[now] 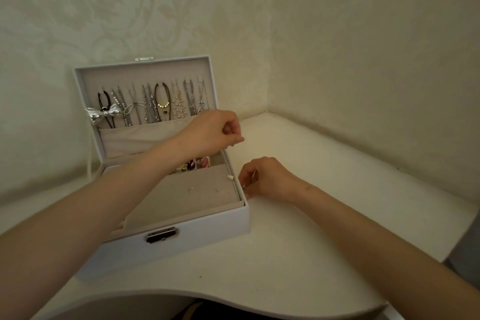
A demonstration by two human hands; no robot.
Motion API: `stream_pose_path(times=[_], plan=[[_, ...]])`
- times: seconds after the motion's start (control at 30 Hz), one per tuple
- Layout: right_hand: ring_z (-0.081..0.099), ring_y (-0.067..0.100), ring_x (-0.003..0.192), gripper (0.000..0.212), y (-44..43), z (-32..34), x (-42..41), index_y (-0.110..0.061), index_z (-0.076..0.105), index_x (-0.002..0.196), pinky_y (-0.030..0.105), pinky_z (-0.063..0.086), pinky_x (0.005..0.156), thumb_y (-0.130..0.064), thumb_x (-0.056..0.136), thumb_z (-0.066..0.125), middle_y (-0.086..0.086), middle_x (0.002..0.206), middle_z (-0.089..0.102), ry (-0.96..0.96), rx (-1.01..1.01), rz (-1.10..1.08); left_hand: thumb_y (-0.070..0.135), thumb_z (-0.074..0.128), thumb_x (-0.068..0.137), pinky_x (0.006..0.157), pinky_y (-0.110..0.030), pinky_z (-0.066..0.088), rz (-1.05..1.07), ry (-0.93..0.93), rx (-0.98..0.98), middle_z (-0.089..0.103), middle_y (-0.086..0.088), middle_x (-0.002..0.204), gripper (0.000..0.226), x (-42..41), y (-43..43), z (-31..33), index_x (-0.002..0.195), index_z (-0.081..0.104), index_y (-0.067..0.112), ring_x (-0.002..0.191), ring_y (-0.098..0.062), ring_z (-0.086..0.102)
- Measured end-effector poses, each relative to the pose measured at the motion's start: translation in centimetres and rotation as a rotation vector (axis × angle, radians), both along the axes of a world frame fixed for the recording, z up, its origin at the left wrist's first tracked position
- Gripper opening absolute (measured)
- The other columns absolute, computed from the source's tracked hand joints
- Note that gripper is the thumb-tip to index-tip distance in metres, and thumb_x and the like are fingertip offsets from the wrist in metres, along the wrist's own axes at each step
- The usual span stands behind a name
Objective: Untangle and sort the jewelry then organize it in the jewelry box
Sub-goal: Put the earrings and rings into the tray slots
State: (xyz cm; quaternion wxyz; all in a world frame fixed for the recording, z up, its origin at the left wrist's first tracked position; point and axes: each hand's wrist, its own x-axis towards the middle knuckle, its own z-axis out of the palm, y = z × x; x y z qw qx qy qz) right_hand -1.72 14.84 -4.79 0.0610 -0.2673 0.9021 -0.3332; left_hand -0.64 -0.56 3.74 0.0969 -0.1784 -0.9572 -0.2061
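Jewelry box [197, 241] was white outside with a beige lining; its clasp [162, 235], at 6 o'clock, was dull silver.
Necklaces [155, 104] in the lid were silver, black, gold-disced and pearl-white.
Bow [104, 113], at the lid's 9 o'clock, was shiny silver.
Chain [248, 180] was silver, its pendant [230, 177] white.
Wallpaper [117, 8] was cream with a tone-on-tone floral damask.
Table [311, 215] was cream-white.

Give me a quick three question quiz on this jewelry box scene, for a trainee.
1. True or false: the lid of the jewelry box is closed.
2. Where do the necklaces hang? A) inside the lid B) in the tray C) on the table
3. Which hand is outside the box, beside its right wall?
Key: 1 false; 2 A; 3 the right hand.
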Motion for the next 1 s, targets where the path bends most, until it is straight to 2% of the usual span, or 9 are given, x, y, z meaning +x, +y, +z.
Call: stream_pose_path(times=[0.17,0.37,0.43,0.53,0.63,0.73,0.87,1.0], plan=[[0.054,-0.010,0.055,0.010,0.3,-0.4,-0.2,-0.010,0.073,0.076,0.006,0.039,0.060,-0.006,0.069,0.080,-0.016,0.062,0.059,-0.014,-0.083,0.002,0.016,0.065,0.086,0.067,-0.019,0.046,-0.034,0.011,0.123,0.063,0.006,0.072,0.004,-0.4,1.3,-0.4,0.088,0.064,0.012,0.069,-0.008,0.059],[0.053,-0.003,0.059,0.007,0.9,-0.6,-0.2,-0.007,0.073,0.078,0.007,0.038,0.061,-0.005,0.073,0.077,-0.009,0.067,0.061,0.045,-0.059,0.021,0.012,0.065,0.085,0.073,-0.023,0.048,-0.084,0.026,0.098,0.063,0.005,0.074,0.002,-0.4,1.6,-0.9,0.087,0.064,0.013,0.075,-0.012,0.061],[0.051,-0.001,0.063,0.005,1.2,-0.7,-0.4,-0.006,0.072,0.079,0.007,0.037,0.061,-0.005,0.075,0.075,-0.004,0.073,0.062,0.078,-0.020,0.019,0.014,0.065,0.085,0.076,-0.025,0.048,-0.091,0.011,0.045,0.065,0.004,0.080,0.002,-0.4,1.6,-1.1,0.087,0.065,0.015,0.078,-0.011,0.061],[0.050,0.000,0.063,0.004,1.8,-0.9,-0.7,-0.006,0.071,0.078,0.008,0.036,0.061,-0.004,0.075,0.073,-0.006,0.072,0.061,0.092,-0.012,0.000,0.019,0.066,0.085,0.078,-0.026,0.047,-0.137,-0.082,-0.211,0.067,0.004,0.088,0.002,-0.7,1.7,-1.4,0.087,0.065,0.019,0.084,-0.011,0.061],[0.052,-0.001,0.063,0.007,2.2,-1.0,-0.7,-0.009,0.071,0.074,0.009,0.038,0.062,-0.003,0.074,0.074,-0.009,0.069,0.059,0.062,-0.046,-0.024,0.028,0.065,0.086,0.064,-0.014,0.039,-0.174,-0.243,-0.437,0.059,0.012,0.072,0.010,-1.0,1.8,-1.9,0.085,0.066,0.018,0.074,-0.008,0.053],[0.054,-0.007,0.061,0.016,2.6,-0.9,-0.7,-0.016,0.068,0.068,0.008,0.039,0.063,-0.003,0.073,0.074,-0.010,0.066,0.062,0.026,-0.109,-0.052,0.033,0.064,0.087,0.057,-0.010,0.034,-0.189,-0.300,-0.416,0.057,0.012,0.065,0.018,-1.3,1.3,-2.2,0.077,0.066,0.019,0.064,-0.004,0.050],[0.057,-0.009,0.059,0.018,3.0,0.0,-0.5,-0.016,0.067,0.067,0.005,0.041,0.064,-0.001,0.074,0.074,-0.009,0.064,0.064,0.004,-0.204,-0.081,0.035,0.062,0.088,0.061,-0.015,0.037,-0.203,-0.317,-0.427,0.057,0.011,0.063,0.023,-1.7,1.4,-2.1,0.075,0.066,0.018,0.059,-0.002,0.048],[0.057,-0.005,0.058,0.021,3.5,1.2,0.4,-0.018,0.067,0.064,0.011,0.045,0.067,-0.001,0.074,0.076,-0.009,0.062,0.064,-0.020,-0.312,-0.109,0.035,0.059,0.090,0.062,-0.015,0.039,-0.208,-0.349,-0.456,0.064,0.010,0.068,0.023,-2.1,1.9,-2.0,0.075,0.064,0.018,0.059,0.001,0.052]])
